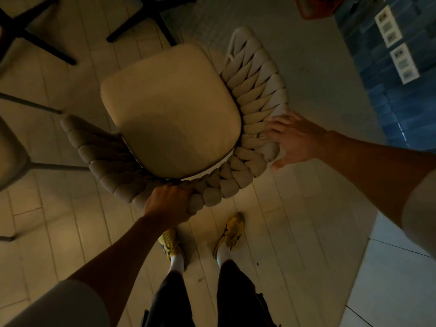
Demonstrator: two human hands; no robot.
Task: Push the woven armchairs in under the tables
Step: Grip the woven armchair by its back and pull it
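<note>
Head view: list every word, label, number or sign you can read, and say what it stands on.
No readable text anywhere.
White framed panels on the blue tiled wall: too blurred to tell whether they carry writing.
Woven armchair, yellow shoes: no label or brand visible.

woven armchair (250, 102): 1 | seat cushion (172, 109): 1 | hands on it: 2, left hand (168, 204), right hand (297, 138) | yellow shoes (232, 230): 2 | black table bases (153, 17): 2 | wall socket plates (388, 28): 2
</note>
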